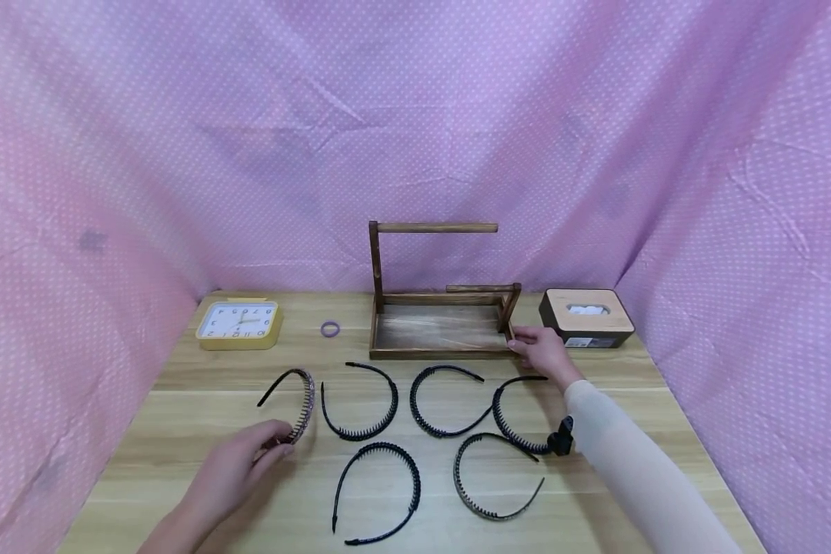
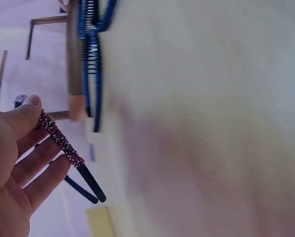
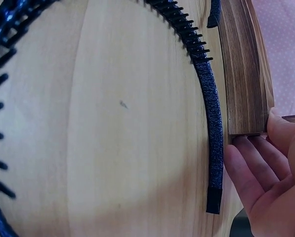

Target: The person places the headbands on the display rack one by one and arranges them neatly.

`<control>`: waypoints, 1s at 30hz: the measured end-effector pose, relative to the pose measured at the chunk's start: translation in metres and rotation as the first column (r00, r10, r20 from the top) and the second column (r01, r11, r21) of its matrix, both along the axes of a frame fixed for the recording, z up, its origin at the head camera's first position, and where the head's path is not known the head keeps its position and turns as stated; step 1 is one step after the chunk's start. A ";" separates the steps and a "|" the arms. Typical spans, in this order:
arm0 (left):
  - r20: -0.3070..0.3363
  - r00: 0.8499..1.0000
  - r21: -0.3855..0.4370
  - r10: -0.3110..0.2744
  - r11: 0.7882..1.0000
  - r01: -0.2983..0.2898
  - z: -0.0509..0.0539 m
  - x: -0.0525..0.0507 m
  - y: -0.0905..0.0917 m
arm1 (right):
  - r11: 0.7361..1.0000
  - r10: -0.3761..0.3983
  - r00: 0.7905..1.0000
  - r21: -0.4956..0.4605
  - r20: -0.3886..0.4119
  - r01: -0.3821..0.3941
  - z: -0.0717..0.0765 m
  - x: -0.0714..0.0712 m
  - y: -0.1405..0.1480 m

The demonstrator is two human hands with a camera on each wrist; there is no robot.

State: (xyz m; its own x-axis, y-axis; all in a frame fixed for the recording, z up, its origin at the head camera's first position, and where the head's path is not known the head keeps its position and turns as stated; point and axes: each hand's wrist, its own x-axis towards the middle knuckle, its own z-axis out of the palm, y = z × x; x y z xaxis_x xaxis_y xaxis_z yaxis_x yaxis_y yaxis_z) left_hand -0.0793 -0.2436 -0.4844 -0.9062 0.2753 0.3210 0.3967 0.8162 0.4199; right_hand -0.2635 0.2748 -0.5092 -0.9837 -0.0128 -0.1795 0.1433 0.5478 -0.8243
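- Pink, white-dotted cloth (image 1: 415, 115) — creased, hanging behind and along both sides
- Table (image 1: 180, 400) with a pale wood grain — soft shadows across its top

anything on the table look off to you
Yes: the clock at the far left of the table looks upside down in the head view, with 6 at its top and 12 at its bottom.

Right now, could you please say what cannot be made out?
Head view: print on the white label of the brown, wood-topped tissue box, too small.
Head view: one end of the rightmost black toothed headband, hidden by the black wrist camera.
Left wrist view: most of the yellow-framed clock, cut off by the bottom edge.
Right wrist view: the leftmost glittery black headband, cut off by the left edge.
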 end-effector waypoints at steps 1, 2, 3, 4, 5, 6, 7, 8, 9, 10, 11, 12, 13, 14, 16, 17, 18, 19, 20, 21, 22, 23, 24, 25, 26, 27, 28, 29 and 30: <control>0.002 1.000 0.009 0.001 1.000 -0.001 0.004 -0.002 0.002 | 1.000 0.004 1.000 -0.001 0.002 -0.004 0.000 0.000 0.000; 0.001 1.000 0.020 -0.001 1.000 0.001 0.008 -0.005 0.004 | 1.000 0.005 1.000 -0.008 0.005 -0.005 0.000 0.000 -0.001; -0.005 1.000 0.031 -0.009 0.999 0.009 0.012 -0.008 0.007 | 1.000 0.006 1.000 -0.013 0.008 -0.006 0.000 0.000 -0.001; -0.013 1.000 0.043 -0.022 0.999 0.023 0.015 -0.011 0.010 | 1.000 0.004 1.000 -0.017 0.011 -0.004 -0.001 0.000 -0.002; -0.017 0.999 0.056 -0.038 0.998 0.039 0.018 -0.014 0.013 | 1.000 0.005 1.000 -0.022 0.016 -0.005 -0.001 0.000 -0.002; -0.018 0.998 0.069 -0.053 0.996 0.054 0.020 -0.018 0.016 | 1.000 0.011 1.000 -0.022 0.016 -0.010 -0.001 0.000 -0.002; -0.017 0.998 0.083 -0.068 0.994 0.069 0.022 -0.022 0.020 | 1.000 0.013 1.000 -0.023 0.020 -0.012 -0.001 0.000 -0.002; -0.012 0.997 0.098 -0.080 0.992 0.081 0.024 -0.026 0.024 | 1.000 0.008 1.000 -0.025 0.023 -0.007 -0.002 0.001 -0.002; -0.008 0.996 0.114 -0.093 0.989 0.093 0.026 -0.030 0.029 | 1.000 0.003 1.000 -0.024 0.025 -0.002 -0.002 0.001 -0.002; -0.001 0.994 0.136 -0.106 0.985 0.105 0.028 -0.034 0.034 | 1.000 0.003 1.000 -0.022 0.024 -0.003 -0.002 0.001 -0.002; 0.007 0.993 0.161 -0.118 0.980 0.116 0.029 -0.039 0.040 | 1.000 0.007 1.000 -0.022 0.023 -0.007 -0.002 0.001 -0.002; 0.011 0.991 0.184 -0.131 0.975 0.126 0.030 -0.044 0.046 | 1.000 0.008 1.000 -0.023 0.020 -0.007 -0.001 0.001 -0.001; 0.016 0.989 0.209 -0.144 0.968 0.138 0.031 -0.048 0.052 | 1.000 0.005 1.000 -0.029 0.022 -0.004 -0.002 0.001 -0.001; 0.024 0.988 0.232 -0.153 0.962 0.143 0.032 -0.053 0.058 | 0.999 0.006 1.000 -0.035 0.021 -0.005 -0.002 0.001 0.000; 0.043 0.984 0.287 -0.173 0.946 0.154 0.034 -0.063 0.072 | 0.999 0.012 1.000 -0.040 0.019 -0.011 -0.002 0.000 0.001; 0.057 0.983 0.314 -0.176 0.938 0.149 0.035 -0.068 0.078 | 0.999 0.009 1.000 -0.040 0.020 -0.008 -0.002 0.000 0.002; 0.069 0.982 0.344 -0.177 0.928 0.143 0.036 -0.074 0.086 | 0.999 0.005 1.000 -0.041 0.022 -0.004 -0.002 0.000 0.003; 0.085 0.980 0.383 -0.182 0.914 0.136 0.038 -0.080 0.093 | 0.999 0.008 1.000 -0.038 0.021 -0.008 -0.002 0.000 0.003; 0.098 0.978 0.420 -0.182 0.899 0.125 0.039 -0.086 0.100 | 0.999 0.013 1.000 -0.033 0.021 -0.012 -0.001 -0.001 0.004; 0.108 0.977 0.457 -0.183 0.882 0.114 0.041 -0.092 0.107 | 0.999 0.012 1.000 -0.032 0.022 -0.011 -0.001 -0.001 0.005; 0.118 0.977 0.490 -0.179 0.866 0.100 0.042 -0.098 0.113 | 0.999 0.009 1.000 -0.033 0.025 -0.009 -0.001 -0.002 0.006; 0.123 0.977 0.520 -0.177 0.850 0.088 0.043 -0.104 0.120 | 0.999 0.016 1.000 -0.034 0.027 -0.015 -0.001 -0.002 0.006; 0.127 0.977 0.543 -0.174 0.836 0.078 0.045 -0.109 0.126 | 0.999 0.019 0.999 -0.040 0.031 -0.018 -0.001 -0.003 0.007; 0.133 0.976 0.561 -0.171 0.825 0.068 0.047 -0.114 0.132 | 0.999 0.022 0.999 -0.047 0.033 -0.021 -0.002 -0.003 0.007; 0.134 0.977 0.570 -0.165 0.819 0.060 0.049 -0.119 0.138 | 0.998 0.020 0.999 -0.055 0.038 -0.018 -0.002 -0.004 0.007; 0.134 0.978 0.573 -0.158 0.818 0.054 0.050 -0.123 0.143 | 0.998 0.018 0.999 -0.062 0.044 -0.015 -0.002 -0.004 0.007; 0.135 0.979 0.577 -0.155 0.815 0.050 0.051 -0.127 0.148 | 0.998 0.020 0.999 -0.065 0.046 -0.017 -0.002 -0.005 0.007; 0.138 0.978 0.581 -0.155 0.812 0.047 0.052 -0.130 0.153 | 0.998 0.024 0.999 -0.066 0.049 -0.020 -0.003 -0.004 0.007; 0.138 0.978 0.588 -0.158 0.808 0.048 0.051 -0.134 0.158 | 0.997 0.019 0.998 -0.072 0.053 -0.015 -0.003 -0.005 0.006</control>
